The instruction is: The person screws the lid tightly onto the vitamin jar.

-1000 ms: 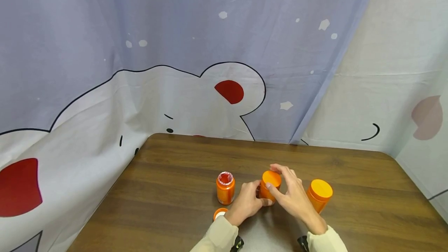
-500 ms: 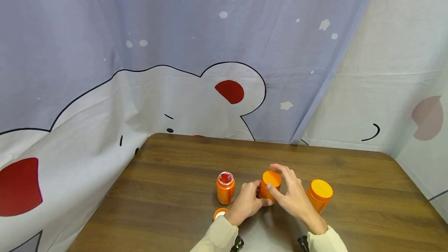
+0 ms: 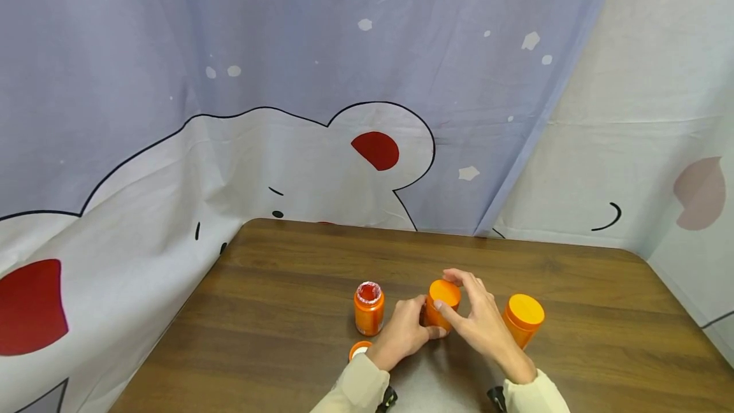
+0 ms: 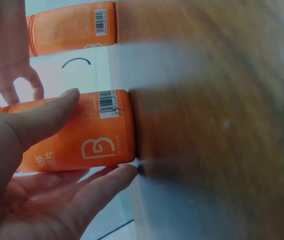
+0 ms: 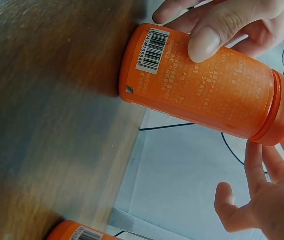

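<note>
Soft light, pale glare on table

1. One open orange bottle at left, one capped middle bottle, one capped right bottle: three in all
2. One loose cap near left, two fitted caps: three
3. One left hand, one right hand: two
4. One wooden table
5. Two pale sleeves

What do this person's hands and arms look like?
The left hand and right hand are ungloved. The left sleeve and right sleeve are plain cream. A small blackish object shows by each sleeve, too hidden to identify.
</note>
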Demonstrator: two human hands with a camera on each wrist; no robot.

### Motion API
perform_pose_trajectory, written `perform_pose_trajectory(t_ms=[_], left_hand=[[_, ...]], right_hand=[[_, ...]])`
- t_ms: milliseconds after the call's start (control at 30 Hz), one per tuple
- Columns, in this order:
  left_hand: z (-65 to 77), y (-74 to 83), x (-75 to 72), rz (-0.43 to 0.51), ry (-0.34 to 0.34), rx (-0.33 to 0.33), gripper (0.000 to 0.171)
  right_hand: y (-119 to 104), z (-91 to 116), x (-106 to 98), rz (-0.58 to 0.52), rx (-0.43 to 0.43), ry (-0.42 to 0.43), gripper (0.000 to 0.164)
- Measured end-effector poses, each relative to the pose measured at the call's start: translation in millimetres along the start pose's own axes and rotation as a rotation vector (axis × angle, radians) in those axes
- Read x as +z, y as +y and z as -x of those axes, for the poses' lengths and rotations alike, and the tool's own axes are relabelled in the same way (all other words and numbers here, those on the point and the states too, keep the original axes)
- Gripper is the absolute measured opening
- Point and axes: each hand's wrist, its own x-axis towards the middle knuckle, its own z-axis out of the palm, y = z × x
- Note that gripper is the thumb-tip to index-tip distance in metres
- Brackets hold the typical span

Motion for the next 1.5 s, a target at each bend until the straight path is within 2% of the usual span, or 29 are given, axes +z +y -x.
perform_pose_trajectory(t_ms=[167,300,467,667,933,1500], left_hand=[[0.9,1.4,-0.2,-0.005,0.011,-0.033,0.067],[0.2,1.1,1.2,0.002,0.023,-0.001,0.075],[-0.5,0.3,2.8,0.019,0.026,0.052,0.062],[0.7,0.5,3.1,0.029,0.028,0.052,0.050],[1.3,1.5,3.0,0.012,0.024,0.030,0.047],[-0.1,0.6,1.9,0.013,0.010,0.041,0.048]], right_hand=[[0.5,-0.8,-0.4,0.007,-0.015,-0.001,0.049],[1.7,-1.0,-1.2,0.002,-0.024,0.004,0.050],[1.1,-0.4,-1.5,-0.004,-0.011,0.000,0.050],[0.1,1.2,-1.5,0.010,-0.038,-0.002,0.054],[0.6,1.4,-1.3,0.010,-0.083,-0.008,0.054],[1.8,0.2,0.3,0.009,-0.052,-0.003,0.050]])
